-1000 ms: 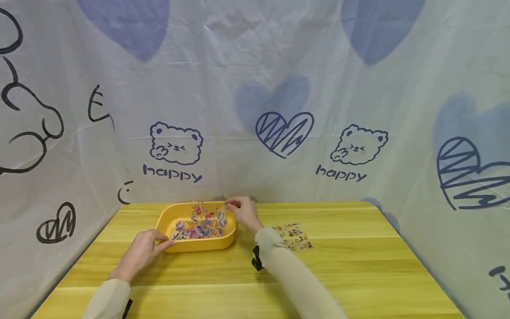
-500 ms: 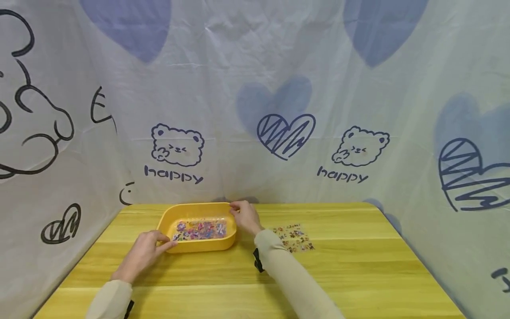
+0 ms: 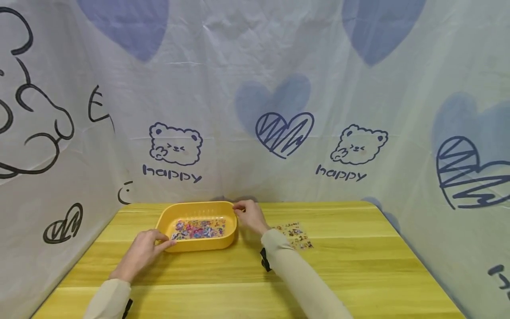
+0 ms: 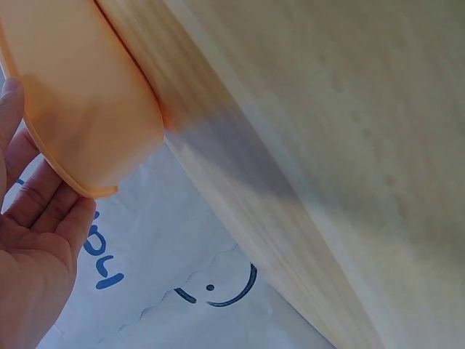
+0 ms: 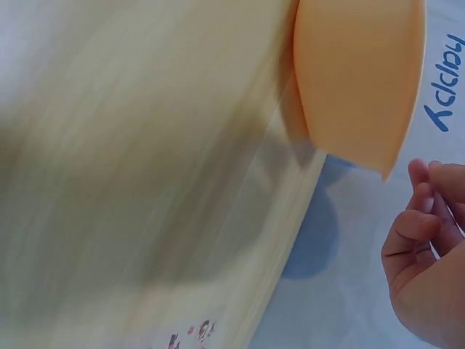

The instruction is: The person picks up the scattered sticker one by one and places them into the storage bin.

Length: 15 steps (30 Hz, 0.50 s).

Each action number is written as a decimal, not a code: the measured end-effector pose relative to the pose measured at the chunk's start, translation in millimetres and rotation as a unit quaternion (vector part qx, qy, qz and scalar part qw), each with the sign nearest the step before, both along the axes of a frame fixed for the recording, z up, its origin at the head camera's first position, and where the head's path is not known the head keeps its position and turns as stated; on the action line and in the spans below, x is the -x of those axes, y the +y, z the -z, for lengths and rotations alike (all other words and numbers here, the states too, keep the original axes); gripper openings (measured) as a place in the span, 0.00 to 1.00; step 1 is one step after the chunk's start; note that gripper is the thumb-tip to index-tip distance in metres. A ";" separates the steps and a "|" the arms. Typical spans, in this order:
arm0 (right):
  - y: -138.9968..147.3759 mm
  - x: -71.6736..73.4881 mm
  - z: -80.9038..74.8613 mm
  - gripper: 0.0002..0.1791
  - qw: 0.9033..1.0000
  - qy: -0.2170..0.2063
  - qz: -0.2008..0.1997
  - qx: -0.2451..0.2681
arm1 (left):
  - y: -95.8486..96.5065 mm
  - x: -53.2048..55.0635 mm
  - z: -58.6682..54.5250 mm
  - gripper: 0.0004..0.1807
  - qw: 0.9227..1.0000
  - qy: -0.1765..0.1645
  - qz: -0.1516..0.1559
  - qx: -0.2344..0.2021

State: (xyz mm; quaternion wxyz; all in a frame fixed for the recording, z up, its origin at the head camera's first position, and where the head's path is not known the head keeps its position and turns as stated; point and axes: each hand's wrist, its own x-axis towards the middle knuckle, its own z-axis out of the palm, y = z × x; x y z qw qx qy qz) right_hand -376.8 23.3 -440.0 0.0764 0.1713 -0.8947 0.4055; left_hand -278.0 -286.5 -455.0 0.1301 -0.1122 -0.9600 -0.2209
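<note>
A yellow plastic basin (image 3: 199, 243) with rounded corners stands on the table in the head view. Inside it lie clear sticker sheets (image 3: 198, 229) covered in small colourful figures; how many overlap I cannot tell. My left hand (image 3: 141, 252) holds the basin's near left rim, thumb on top and fingers under the edge, as the left wrist view shows. At the far right corner of the basin is my right hand (image 3: 251, 216). Its fingers are loosely bent with nothing between them, and a small gap separates it from the rim in the right wrist view (image 5: 429, 254).
Another clear sticker sheet (image 3: 296, 235) lies flat on the yellow wood-grain table (image 3: 358, 266), partly behind the right forearm. A white cloth (image 3: 255, 186) printed with hearts and bears hangs behind the table and along both sides.
A sticker sheet that the right hand held upright over the basin now lies flat inside it. The right hand has let go and shifted slightly right. The left hand stays on the rim.
</note>
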 end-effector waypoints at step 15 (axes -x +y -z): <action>20.9 -6.1 9.2 0.10 0.999 -0.014 -0.035 -0.017 | 1.7 0.4 -0.9 0.15 1.000 -0.004 -0.001 -0.001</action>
